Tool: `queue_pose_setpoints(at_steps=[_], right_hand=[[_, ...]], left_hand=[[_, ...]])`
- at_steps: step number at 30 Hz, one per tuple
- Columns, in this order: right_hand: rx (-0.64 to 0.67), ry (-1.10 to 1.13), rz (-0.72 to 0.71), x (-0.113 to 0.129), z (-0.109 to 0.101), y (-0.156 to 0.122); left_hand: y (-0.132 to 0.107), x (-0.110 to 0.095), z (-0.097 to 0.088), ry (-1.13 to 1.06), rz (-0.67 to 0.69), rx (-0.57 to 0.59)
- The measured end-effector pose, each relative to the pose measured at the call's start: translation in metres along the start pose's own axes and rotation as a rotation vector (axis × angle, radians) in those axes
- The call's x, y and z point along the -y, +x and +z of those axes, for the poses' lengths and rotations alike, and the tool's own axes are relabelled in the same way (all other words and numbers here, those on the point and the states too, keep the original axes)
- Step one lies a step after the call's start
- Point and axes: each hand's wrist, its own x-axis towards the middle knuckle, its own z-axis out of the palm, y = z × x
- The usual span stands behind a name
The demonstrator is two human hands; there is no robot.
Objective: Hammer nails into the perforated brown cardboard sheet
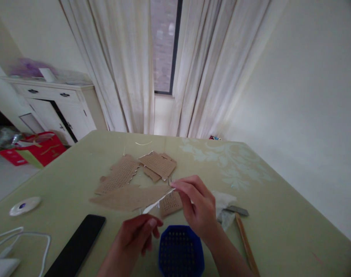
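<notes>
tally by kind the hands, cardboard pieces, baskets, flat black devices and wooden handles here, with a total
Hands: 2 (left hand, right hand)
Brown cardboard pieces: at least 4; some overlap, so the exact number is unclear
Blue basket: 1
Flat black device: 1
Wooden handle: 1
Total: at least 9
</notes>
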Motion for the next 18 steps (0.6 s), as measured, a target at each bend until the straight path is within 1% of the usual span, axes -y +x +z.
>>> queue_pose_setpoints(at_steps=[1,3,4,6,7,9,11,12,13,15,17,18], right_hand=[[-0.044,-0.026,0.002,-0.001,-0.001,0.001],[-0.107,-0.061,0.010,-0.002,-0.004,0.004],[-0.123,-0.068,0.011,-0.002,-0.004,0.005],[-0.134,-0.067,0.010,-0.002,-0.005,0.007],[-0.132,-0.062,0.008,-0.001,-0.005,0.007],[-0.123,-0.051,0.002,0.000,-0.005,0.007],[-0.107,-0.043,-0.011,0.001,-0.006,0.006],[-0.099,-0.041,-0.021,0.001,-0.008,0.005],[-0.090,-0.041,-0.031,0.002,-0.009,0.004],[-0.058,-0.050,-0.049,0.003,-0.013,0.001],[0.002,-0.064,-0.060,0.004,-0.017,-0.003],[0.040,-0.071,-0.063,0.005,-0.019,-0.005]], left_hand=[[-0.004,0.012,-0.003,0.128,-0.024,0.003],[-0.012,0.041,-0.012,0.431,0.009,-0.037],[-0.015,0.055,-0.016,0.528,0.041,-0.061],[-0.015,0.078,-0.023,0.625,0.079,-0.052],[-0.012,0.086,-0.025,0.651,0.087,-0.042],[-0.003,0.093,-0.027,0.706,0.094,-0.060],[0.007,0.089,-0.027,0.775,0.136,-0.126],[0.009,0.083,-0.027,0.806,0.187,-0.169],[0.008,0.075,-0.027,0.829,0.269,-0.210],[-0.004,0.054,-0.029,0.829,0.524,-0.259],[-0.026,0.029,-0.037,0.758,0.821,-0.241],[-0.038,0.016,-0.043,0.745,0.839,-0.218]])
